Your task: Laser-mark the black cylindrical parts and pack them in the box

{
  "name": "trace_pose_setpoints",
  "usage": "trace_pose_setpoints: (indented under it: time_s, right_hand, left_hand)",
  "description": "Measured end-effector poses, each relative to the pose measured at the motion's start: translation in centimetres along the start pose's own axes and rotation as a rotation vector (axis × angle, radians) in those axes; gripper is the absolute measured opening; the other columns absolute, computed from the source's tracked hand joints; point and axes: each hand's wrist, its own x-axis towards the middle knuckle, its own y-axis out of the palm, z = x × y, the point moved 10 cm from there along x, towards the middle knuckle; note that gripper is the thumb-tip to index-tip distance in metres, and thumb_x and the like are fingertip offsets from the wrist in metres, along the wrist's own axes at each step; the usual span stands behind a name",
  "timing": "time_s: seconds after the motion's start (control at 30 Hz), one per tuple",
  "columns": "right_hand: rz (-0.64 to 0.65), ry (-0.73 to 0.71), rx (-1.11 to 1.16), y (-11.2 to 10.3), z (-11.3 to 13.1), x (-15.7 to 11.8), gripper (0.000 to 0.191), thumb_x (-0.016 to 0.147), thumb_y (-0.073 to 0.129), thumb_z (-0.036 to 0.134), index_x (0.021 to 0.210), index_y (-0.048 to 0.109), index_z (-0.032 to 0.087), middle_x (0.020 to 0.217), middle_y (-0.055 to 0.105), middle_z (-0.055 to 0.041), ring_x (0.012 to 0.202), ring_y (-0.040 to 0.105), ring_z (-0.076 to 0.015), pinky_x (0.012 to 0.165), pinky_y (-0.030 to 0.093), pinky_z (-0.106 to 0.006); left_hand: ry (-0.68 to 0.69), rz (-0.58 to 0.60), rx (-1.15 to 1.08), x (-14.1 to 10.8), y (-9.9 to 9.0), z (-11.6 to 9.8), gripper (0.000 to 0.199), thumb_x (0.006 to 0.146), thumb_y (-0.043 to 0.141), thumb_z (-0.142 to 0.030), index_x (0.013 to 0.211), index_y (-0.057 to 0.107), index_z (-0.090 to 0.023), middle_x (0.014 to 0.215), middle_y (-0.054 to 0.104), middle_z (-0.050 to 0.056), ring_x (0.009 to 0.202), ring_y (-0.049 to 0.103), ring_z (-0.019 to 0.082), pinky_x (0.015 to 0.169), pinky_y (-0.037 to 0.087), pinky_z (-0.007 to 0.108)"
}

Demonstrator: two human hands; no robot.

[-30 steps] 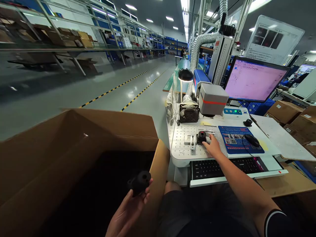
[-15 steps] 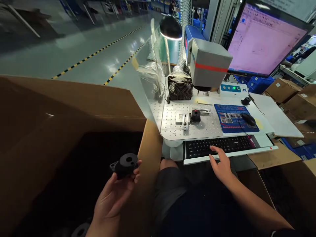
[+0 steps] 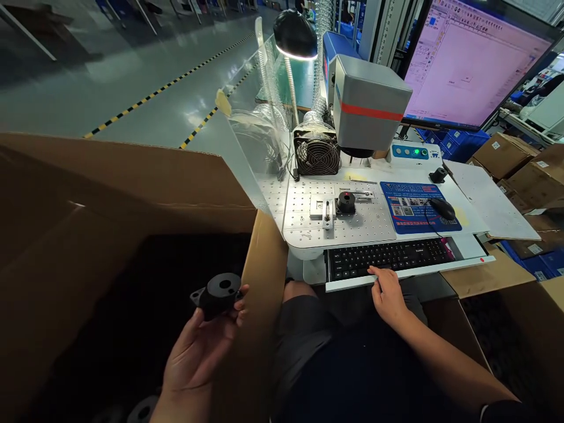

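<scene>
Cardboard box [image 3: 264,258], ring-topped part [image 3: 143,403] inside, left hand [image 3: 198,355] closed around flanged black part [image 3: 217,301], right hand [image 3: 390,296] half-open, empty, at keyboard [image 3: 396,252]

In my left hand [image 3: 196,346] I hold a matt-black round part with an eared base [image 3: 215,299], its holed face turned up, lower left of centre. A similar black round part [image 3: 346,204] stands upright right of centre, red spot on top. My right hand [image 3: 390,298] touches the long black keyboard [image 3: 394,254] beneath.
</scene>
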Motion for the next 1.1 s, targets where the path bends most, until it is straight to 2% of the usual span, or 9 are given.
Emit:
trace_pose_setpoints:
  time_s: [0.17, 0.3, 0.47, 0.6, 0.73, 0.87, 0.97, 1.03, 1.1]
  right_hand:
    - [0.02, 0.018, -0.022, 0.4, -0.8, 0.2, 0.057, 0.09, 0.041, 0.007, 0.142, 0.053, 0.027, 0.115, 0.076, -0.0075, 0.098, 0.071, -0.0262, 0.099, 0.052, -0.056]
    - [0.031, 0.002, -0.053, 0.4, -0.6, 0.5, 0.052, 0.091, 0.041, 0.008, 0.139, 0.053, 0.024, 0.112, 0.076, -0.0077, 0.098, 0.072, -0.0256, 0.097, 0.053, -0.054]
    - [-0.03, -0.033, -0.055, -0.7, 0.2, 0.9, 0.046, 0.095, 0.044, 0.011, 0.138, 0.053, 0.023, 0.114, 0.075, -0.0086, 0.105, 0.07, -0.0262, 0.098, 0.053, -0.053]
    - [-0.081, -0.047, -0.036, -1.8, 0.8, 2.5, 0.04, 0.097, 0.046, 0.015, 0.136, 0.054, 0.024, 0.115, 0.074, -0.0081, 0.107, 0.069, -0.0258, 0.099, 0.052, -0.051]
    - [-0.129, -0.042, -0.001, -2.3, 1.2, 6.1, 0.031, 0.098, 0.049, 0.022, 0.127, 0.059, 0.023, 0.116, 0.073, -0.0097, 0.108, 0.068, -0.0259, 0.099, 0.052, -0.049]
    - [-0.142, 0.004, 0.035, -1.3, 0.9, 11.3, 0.032, 0.096, 0.054, 0.033, 0.124, 0.06, 0.02, 0.117, 0.069, -0.0126, 0.107, 0.065, -0.0277, 0.1, 0.052, -0.05]
    - [-0.122, 0.107, 0.036, 0.3, 0.0, 15.4, 0.056, 0.091, 0.063, 0.045, 0.139, 0.052, 0.017, 0.131, 0.062, -0.0171, 0.106, 0.064, -0.0287, 0.102, 0.051, -0.052]
    - [-0.092, 0.187, 0.016, 1.6, -0.6, 17.8, 0.076, 0.087, 0.068, 0.052, 0.149, 0.042, 0.015, 0.141, 0.054, -0.0204, 0.114, 0.061, -0.0316, 0.104, 0.049, -0.053]
    - [-0.066, 0.242, -0.017, 2.5, -1.0, 19.7, 0.088, 0.083, 0.072, 0.056, 0.152, 0.037, 0.015, 0.148, 0.047, -0.022, 0.127, 0.054, -0.0359, 0.109, 0.045, -0.054]
  left_hand:
    - [0.015, 0.02, -0.02, 0.0, 0.1, -0.1, 0.071, 0.068, 0.091, -0.042, 0.13, 0.068, -0.016, 0.134, 0.062, 0.021, 0.088, 0.062, 0.022, 0.075, 0.063, 0.03]
    - [0.025, 0.02, -0.008, -0.1, 0.2, -0.3, 0.073, 0.067, 0.092, -0.041, 0.13, 0.068, -0.014, 0.13, 0.064, 0.022, 0.088, 0.062, 0.022, 0.074, 0.063, 0.03]
    - [0.015, 0.011, -0.008, -0.1, 0.3, -0.3, 0.082, 0.061, 0.096, -0.041, 0.133, 0.066, -0.014, 0.13, 0.063, 0.021, 0.089, 0.061, 0.022, 0.076, 0.063, 0.03]
    - [0.011, 0.016, -0.015, -0.1, 0.1, -0.3, 0.081, 0.065, 0.094, -0.039, 0.135, 0.064, -0.014, 0.133, 0.062, 0.022, 0.088, 0.061, 0.022, 0.074, 0.063, 0.031]
    - [-0.021, 0.004, -0.045, -0.1, -0.3, 0.1, 0.07, 0.074, 0.086, -0.04, 0.134, 0.064, -0.013, 0.138, 0.06, 0.021, 0.09, 0.062, 0.023, 0.074, 0.064, 0.032]
    - [-0.024, 0.018, -0.071, 0.0, -0.4, 0.1, 0.061, 0.082, 0.077, -0.035, 0.136, 0.063, -0.011, 0.142, 0.057, 0.023, 0.091, 0.063, 0.023, 0.075, 0.064, 0.033]
    - [-0.051, 0.039, -0.087, 0.1, -0.5, 0.3, 0.06, 0.084, 0.074, -0.032, 0.138, 0.062, -0.009, 0.145, 0.055, 0.024, 0.091, 0.064, 0.024, 0.074, 0.063, 0.032]
    - [-0.066, 0.04, -0.101, 0.3, -0.8, 0.5, 0.06, 0.083, 0.075, -0.033, 0.137, 0.062, -0.009, 0.146, 0.055, 0.024, 0.09, 0.064, 0.024, 0.074, 0.063, 0.032]
    - [-0.068, 0.05, -0.109, 0.3, -1.1, 0.6, 0.06, 0.084, 0.076, -0.034, 0.137, 0.062, -0.009, 0.147, 0.054, 0.024, 0.091, 0.064, 0.023, 0.076, 0.063, 0.032]
